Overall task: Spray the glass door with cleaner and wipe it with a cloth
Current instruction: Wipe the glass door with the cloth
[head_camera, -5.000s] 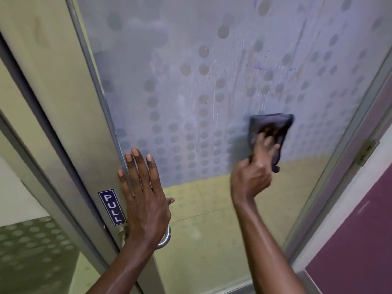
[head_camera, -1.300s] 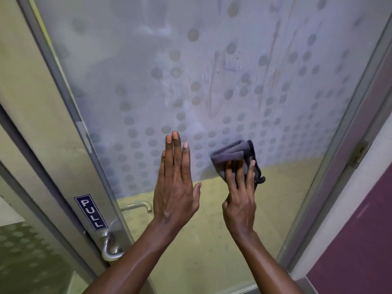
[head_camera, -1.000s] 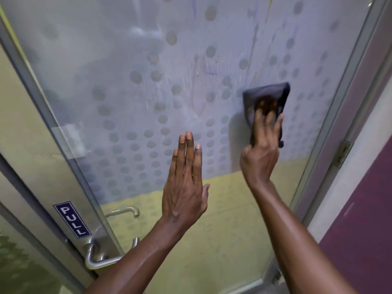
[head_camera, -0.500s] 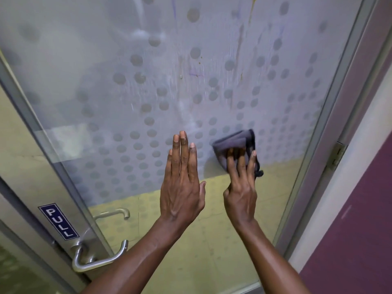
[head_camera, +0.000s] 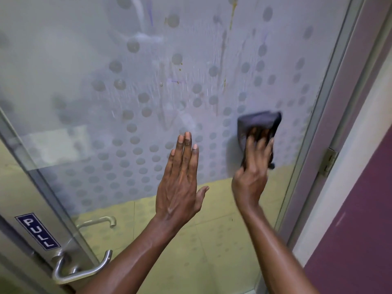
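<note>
The metal door handle (head_camera: 80,270) sits below and to the left of the left hand (head_camera: 180,185), under a blue PULL sticker (head_camera: 37,231). That hand lies flat and open-fingered against the glass door (head_camera: 131,85). Just to its right, apart from it, the right hand (head_camera: 252,172) presses a dark cloth (head_camera: 257,122) to the dotted frosted pane, fingers spread over it. Streaks and brown specks mark the glass above both hands.

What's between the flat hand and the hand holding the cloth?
Only door glass with grey dots, seen in the head view. Nothing else lies between the left hand and the right hand pressing the cloth.
</note>
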